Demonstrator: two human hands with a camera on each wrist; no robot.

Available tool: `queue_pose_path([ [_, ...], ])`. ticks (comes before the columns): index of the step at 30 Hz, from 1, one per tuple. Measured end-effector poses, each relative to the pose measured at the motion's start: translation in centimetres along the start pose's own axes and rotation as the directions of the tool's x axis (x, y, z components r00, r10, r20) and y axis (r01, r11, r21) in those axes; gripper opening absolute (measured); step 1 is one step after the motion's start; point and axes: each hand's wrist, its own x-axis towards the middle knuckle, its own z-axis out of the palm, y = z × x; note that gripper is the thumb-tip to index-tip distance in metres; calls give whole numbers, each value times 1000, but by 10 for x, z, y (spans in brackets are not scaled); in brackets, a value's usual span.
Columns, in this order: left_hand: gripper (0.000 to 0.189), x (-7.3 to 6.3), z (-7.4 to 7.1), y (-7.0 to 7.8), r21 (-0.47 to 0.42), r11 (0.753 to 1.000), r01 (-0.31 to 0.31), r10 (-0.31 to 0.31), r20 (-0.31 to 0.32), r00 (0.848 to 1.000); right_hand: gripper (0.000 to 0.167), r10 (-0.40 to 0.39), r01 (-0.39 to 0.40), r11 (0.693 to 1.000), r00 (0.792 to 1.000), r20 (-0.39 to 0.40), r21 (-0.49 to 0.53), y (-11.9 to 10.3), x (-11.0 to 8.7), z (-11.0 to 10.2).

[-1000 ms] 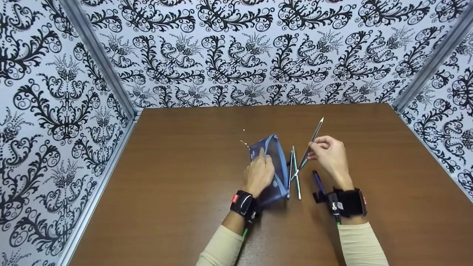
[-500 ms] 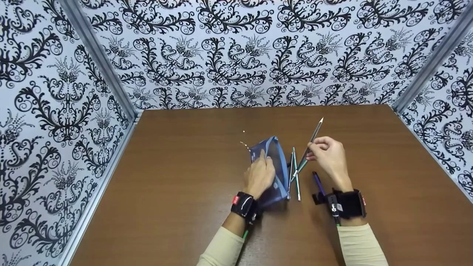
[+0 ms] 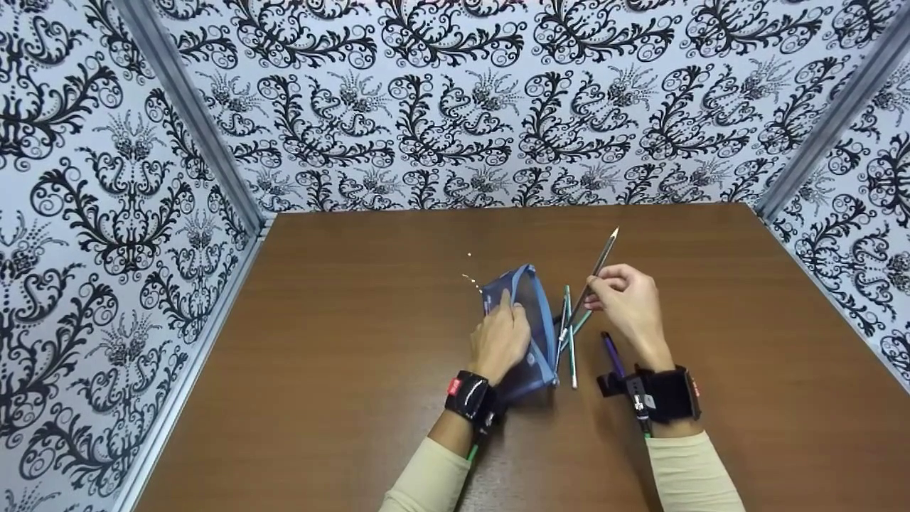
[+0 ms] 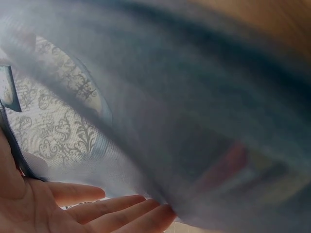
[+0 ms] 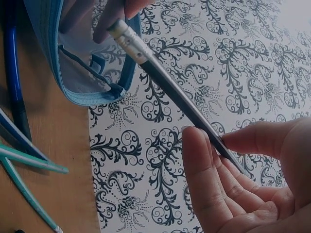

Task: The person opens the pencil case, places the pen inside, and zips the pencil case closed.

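My left hand (image 3: 501,338) holds a blue mesh pencil case (image 3: 546,313) by its side, index finger stretched along it. The case's zip mouth gapes toward the right. Fingers show through the mesh in the right wrist view. Blurred red and yellowish shapes show through the mesh in the left wrist view; I cannot tell what they are. My right hand (image 3: 629,302) pinches a dark pencil (image 5: 170,92) between thumb and fingers. Its sharpened tip points up and away; its eraser end is near the case's mouth in the right wrist view.
Several pencils, among them a green one (image 3: 573,363), lie crossed on the brown table (image 3: 341,341) just right of the case. A purple pen (image 3: 611,350) lies beside the right wrist. A light beaded strand (image 3: 472,280) trails off the case's far corner. Patterned walls (image 3: 455,107) enclose the table.
My right hand has moved slightly left, bringing the pencil's eraser end closer to the pencil case. The left hand and the case stay nearly where they were.
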Motion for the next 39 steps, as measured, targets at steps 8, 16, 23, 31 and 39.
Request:
queue_pose_path([
  [8, 54, -1, 0, 0, 3, 1000, -4, 4, 8, 1000, 16, -11, 11, 1000, 1000, -6, 14, 1, -1, 5],
  [16, 54, 0, 1, 0, 3, 1000, -2, 2, 3, 1000, 16, -9, 9, 1000, 1000, -2, 13, 2, -1, 10],
  [23, 56, -1, 0, -1, 8, 1000, 3, -3, 13, 1000, 16, -14, 14, 1000, 1000, 5, -4, 2, -2, 13],
  [31, 57, 0, 0, -1, 20, 1000, 20, -20, 25, 999, 19, -5, 5, 1000, 1000, 8, -22, 1, -4, 16],
  [39, 56, 0, 1, -1, 13, 1000, 22, -22, 28, 999, 21, 9, -9, 1000, 1000, 30, -14, 1, -4, 18],
])
